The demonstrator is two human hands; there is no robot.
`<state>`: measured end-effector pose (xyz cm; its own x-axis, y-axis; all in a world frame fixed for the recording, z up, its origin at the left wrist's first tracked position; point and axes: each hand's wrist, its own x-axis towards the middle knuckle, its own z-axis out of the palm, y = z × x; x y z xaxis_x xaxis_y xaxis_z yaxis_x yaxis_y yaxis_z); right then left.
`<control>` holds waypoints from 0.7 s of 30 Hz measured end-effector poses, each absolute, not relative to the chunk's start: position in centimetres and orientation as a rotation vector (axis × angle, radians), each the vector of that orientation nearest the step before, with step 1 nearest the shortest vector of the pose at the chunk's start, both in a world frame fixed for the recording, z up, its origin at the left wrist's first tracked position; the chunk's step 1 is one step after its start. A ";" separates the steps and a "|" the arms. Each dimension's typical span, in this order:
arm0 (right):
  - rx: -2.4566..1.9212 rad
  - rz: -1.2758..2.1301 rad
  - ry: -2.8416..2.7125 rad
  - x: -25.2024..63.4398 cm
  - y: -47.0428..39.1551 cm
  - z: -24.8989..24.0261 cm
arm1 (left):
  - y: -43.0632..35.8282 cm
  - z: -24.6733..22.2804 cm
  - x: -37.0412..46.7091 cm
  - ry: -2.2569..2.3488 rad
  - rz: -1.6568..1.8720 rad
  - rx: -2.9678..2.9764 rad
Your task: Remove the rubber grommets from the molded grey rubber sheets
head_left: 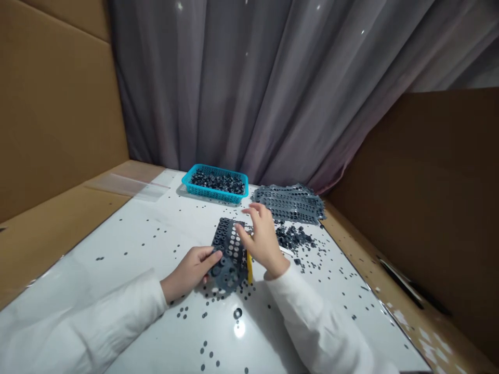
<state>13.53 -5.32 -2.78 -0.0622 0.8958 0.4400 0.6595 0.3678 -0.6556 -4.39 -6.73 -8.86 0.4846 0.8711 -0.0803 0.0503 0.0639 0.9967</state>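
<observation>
Here's the perforated sheet (223, 236), dark and blurred at its near end, sitting right at the left hand (193, 272) and reaching away beyond its fingertips, some of its holes showing white. The left hand is closed on the near left edge, thumb pressed on top. And the right hand (263, 236) hangs over the far right side, thumb and forefinger well parted, nothing visible between them; a yellow strip (250, 267) lies just below it, and whether the palm has hold of that, I can't tell.

The risk, as I judge it: only one hand pins this sheet, so a push from the right could swing or buckle it, and a weak thumb would let it slip. Loose black pieces (293, 237) heap up right of the right hand; a careless sleeve might well scatter them across the tabletop (156, 322). Beyond that hand, to its right, stacked sheets (290, 202); beyond both hands, a blue basket (214, 196) full of dark bits, with the grey curtain (234, 93) behind.
</observation>
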 end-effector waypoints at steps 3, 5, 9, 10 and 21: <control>-0.994 0.378 -2.278 12.7 -7.8 -2.9 | -6.9 -8.9 -4.6 0.835 0.747 1.434; -0.873 0.442 -2.380 12.3 -8.6 -3.9 | -7.2 -8.9 -4.8 0.768 0.721 1.461; -0.924 0.578 -2.117 12.5 -8.5 -6.6 | -7.4 -8.8 -5.4 0.670 0.622 1.394; -0.951 0.615 -2.041 12.7 -8.3 -7.0 | -7.4 -8.7 -5.5 0.668 0.598 1.375; -0.950 0.441 -1.923 12.7 -9.3 -7.4 | -7.2 -8.7 -6.2 0.691 0.611 1.477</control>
<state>12.69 -9.25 -7.39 -0.2826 0.7661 0.5773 0.4382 0.6385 -0.6327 -6.19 -7.23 -8.66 0.6721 0.7392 -0.0432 0.0477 0.0149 0.9987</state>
